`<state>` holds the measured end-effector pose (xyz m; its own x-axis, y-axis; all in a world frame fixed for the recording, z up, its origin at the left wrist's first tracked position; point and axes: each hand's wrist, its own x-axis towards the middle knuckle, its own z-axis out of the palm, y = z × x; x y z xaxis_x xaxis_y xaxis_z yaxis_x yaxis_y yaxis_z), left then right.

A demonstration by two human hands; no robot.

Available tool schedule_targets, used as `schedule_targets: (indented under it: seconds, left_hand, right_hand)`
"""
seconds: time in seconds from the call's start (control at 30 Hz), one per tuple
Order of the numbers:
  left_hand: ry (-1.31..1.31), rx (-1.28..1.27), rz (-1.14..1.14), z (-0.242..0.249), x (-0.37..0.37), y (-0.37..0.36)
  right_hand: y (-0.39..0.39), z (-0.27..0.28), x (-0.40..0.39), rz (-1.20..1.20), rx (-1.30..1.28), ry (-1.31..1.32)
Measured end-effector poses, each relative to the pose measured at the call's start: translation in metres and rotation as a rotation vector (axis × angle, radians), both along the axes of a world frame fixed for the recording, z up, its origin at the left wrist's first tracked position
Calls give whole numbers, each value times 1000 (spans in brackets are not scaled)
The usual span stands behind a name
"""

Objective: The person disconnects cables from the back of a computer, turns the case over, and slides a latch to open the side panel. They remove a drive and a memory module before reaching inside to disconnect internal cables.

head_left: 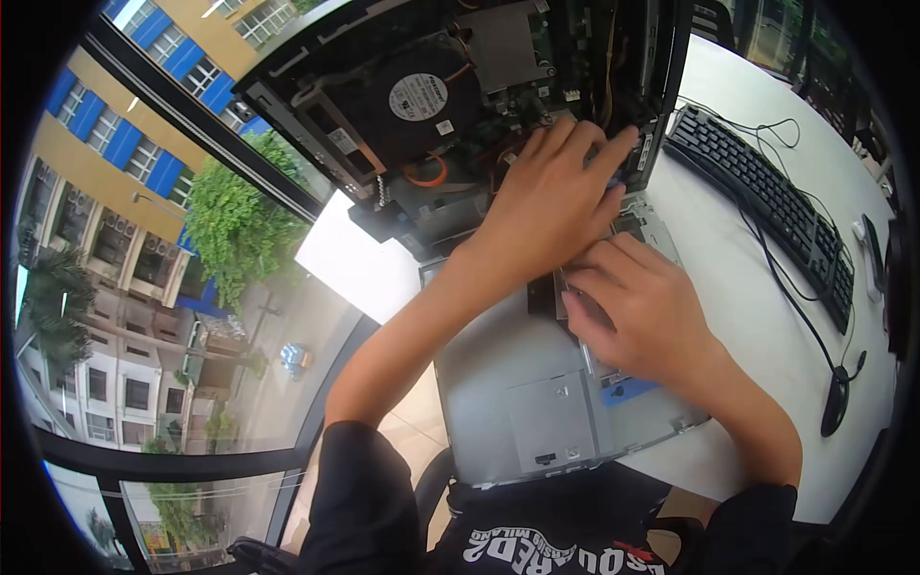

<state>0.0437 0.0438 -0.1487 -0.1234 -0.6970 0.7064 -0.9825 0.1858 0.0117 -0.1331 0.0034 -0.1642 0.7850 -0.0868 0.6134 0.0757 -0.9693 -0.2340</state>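
An open desktop computer case [661,115] stands tilted up in front of me, its inside showing. My left hand [556,192] reaches into its lower part with bent fingers, near cables and the circuit board. Whatever lies under its fingertips is hidden. Just below, my right hand [647,302] curls its fingers over a metal part at the hinged edge, beside a narrow dark piece [542,296]. Its grip is mostly covered. The grey metal panel [489,383] lies flat towards my body, with a blue latch [628,390] near my right wrist.
A black fan with a white label [419,97] sits at the case's upper left, above an orange cable [428,172]. On the white table [728,278] to the right lie a black keyboard [767,201], its cord and a black mouse [836,402]. A window [192,287] is at the left.
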Motion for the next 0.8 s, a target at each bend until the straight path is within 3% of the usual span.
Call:
schedule_targets:
  seconds: [0.2,0.43,0.8]
  left_hand:
    - [-286,-238,236,56,17,74]
    - [-386,-243,569,54,38,71]
    - [-375,-293,530,57,46,63]
  right_hand:
    - [-3,-7,-3,11,49,32]
    - [-4,-10,-4,18,6,-30]
    - [-5,-10,-6,17,-38,-43]
